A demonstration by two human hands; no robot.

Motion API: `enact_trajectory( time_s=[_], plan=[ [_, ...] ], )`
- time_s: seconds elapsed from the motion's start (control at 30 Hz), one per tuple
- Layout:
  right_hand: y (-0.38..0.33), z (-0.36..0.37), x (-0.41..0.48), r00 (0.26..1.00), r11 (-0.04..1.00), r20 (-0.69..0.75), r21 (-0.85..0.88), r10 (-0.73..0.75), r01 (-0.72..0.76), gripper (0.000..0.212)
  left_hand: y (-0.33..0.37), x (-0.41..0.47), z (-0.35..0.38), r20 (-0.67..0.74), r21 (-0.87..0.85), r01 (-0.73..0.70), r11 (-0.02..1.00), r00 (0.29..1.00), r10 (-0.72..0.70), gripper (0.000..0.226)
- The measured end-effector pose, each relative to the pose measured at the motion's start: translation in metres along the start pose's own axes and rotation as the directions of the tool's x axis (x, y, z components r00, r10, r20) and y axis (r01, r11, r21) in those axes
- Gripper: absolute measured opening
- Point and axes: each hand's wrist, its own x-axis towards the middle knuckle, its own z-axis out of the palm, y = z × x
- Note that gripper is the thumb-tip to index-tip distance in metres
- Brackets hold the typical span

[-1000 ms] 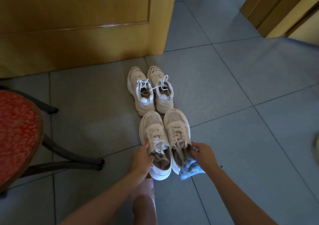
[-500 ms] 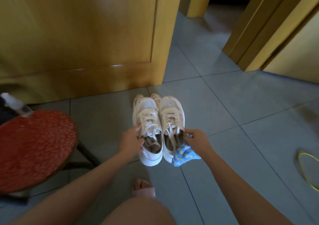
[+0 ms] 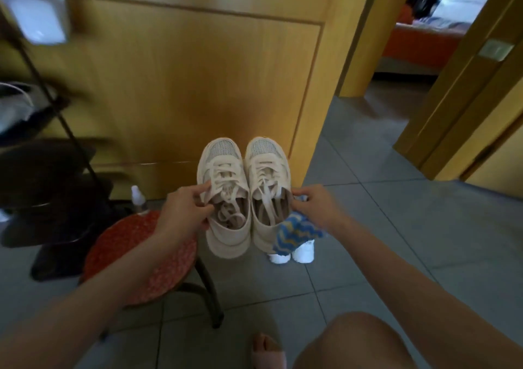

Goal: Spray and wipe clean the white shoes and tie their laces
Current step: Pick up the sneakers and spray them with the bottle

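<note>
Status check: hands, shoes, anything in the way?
Left hand grips left shoe. Right hand grips right shoe and blue cloth. Both off floor. Stool close below left.

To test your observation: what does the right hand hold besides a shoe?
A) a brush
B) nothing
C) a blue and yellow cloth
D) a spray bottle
C: the blue and yellow cloth hangs from the right hand, which grips a shoe; the spray bottle stands apart.

no legible text, labels or numbers
</note>
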Motion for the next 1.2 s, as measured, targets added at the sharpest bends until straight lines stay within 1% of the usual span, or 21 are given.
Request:
enact_trajectory(
  time_s=[0.1,0.13,0.3,0.47,0.63,0.77,0.9,1.2],
  plan=[
    [-0.030,0.013,0.003,0.998,0.998,0.039,0.048,-0.046,0.044,0.018,-0.007,-0.015,-0.038,-0.075,0.025,-0.011,1.000,0.997,0.013,0.054],
    [-0.038,0.019,0.002,0.997,0.997,0.055,0.059,-0.056,0.053,0.018,-0.012,-0.021,-0.048,-0.086,0.009,-0.001,1.000,0.996,0.001,0.054],
    [-0.074,0.052,-0.012,0.975,0.989,0.176,0.090,-0.132,0.117,0.024,-0.046,-0.054,-0.085,-0.085,-0.132,0.071,0.989,0.993,-0.082,0.056],
    [-0.090,0.085,-0.027,0.936,0.991,0.326,0.085,-0.130,0.108,0.028,-0.082,-0.079,-0.102,-0.066,-0.160,0.171,0.972,0.981,-0.184,0.056],
    [-0.092,0.115,-0.040,0.920,0.991,0.375,0.115,-0.110,0.072,0.030,-0.111,-0.094,-0.106,-0.053,-0.190,0.251,0.949,0.963,-0.265,0.056],
    [-0.087,0.134,-0.043,0.914,0.991,0.386,0.102,-0.124,0.092,0.028,-0.128,-0.099,-0.105,-0.058,-0.174,0.294,0.940,0.950,-0.308,0.054],
    [-0.077,0.149,-0.042,0.908,0.991,0.399,0.101,-0.125,0.092,0.028,-0.144,-0.102,-0.102,-0.011,-0.194,0.326,0.925,0.942,-0.334,0.054],
    [-0.055,0.172,-0.032,0.912,0.987,0.399,0.156,-0.101,0.041,0.025,-0.156,-0.094,-0.098,0.033,-0.166,0.364,0.916,0.931,-0.364,0.054]
  ],
)
